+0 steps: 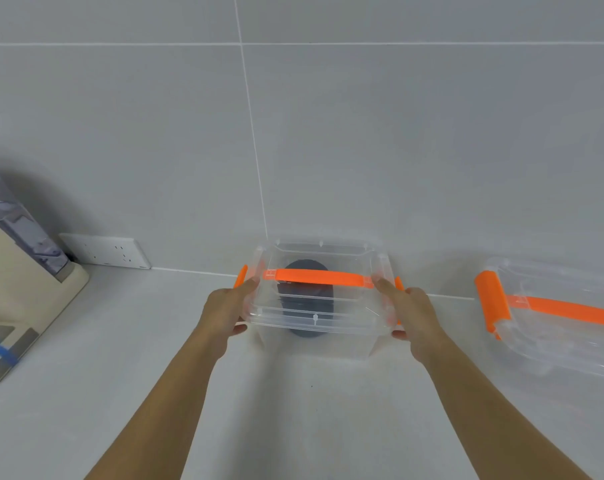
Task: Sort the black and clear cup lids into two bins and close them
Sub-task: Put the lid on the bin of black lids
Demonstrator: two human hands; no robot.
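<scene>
Two hands bracket one clear bin, so read the scene from your left. Far out past your left hand (224, 311), a beige appliance (20, 306) sits against the wall beside a white wall socket (106, 251); neither belongs to the job. Your left hand is clamped on the left end of the clear bin (316, 341), fingers on the lid's rim, thumb tucked underneath, just beside the left orange latch (240, 276), which stands flipped out and unfastened. Between your hands, the bin lid (314, 313) rests on top with its orange handle (316, 277) lying flat across it. Through the plastic you can see the black cup lids (305, 297) as a dark stack lying on its side, blurred by the clear walls. Your right hand (416, 318) mirrors the left, closed on the right end, covering most of the right latch. That even, two-sided hold looks meant to seat the lid squarely before snapping both latches down. Well out beyond your right hand, a second clear bin (557, 341) lies with its lid on and its orange clip (492, 299) showing; I cannot tell what it holds.
</scene>
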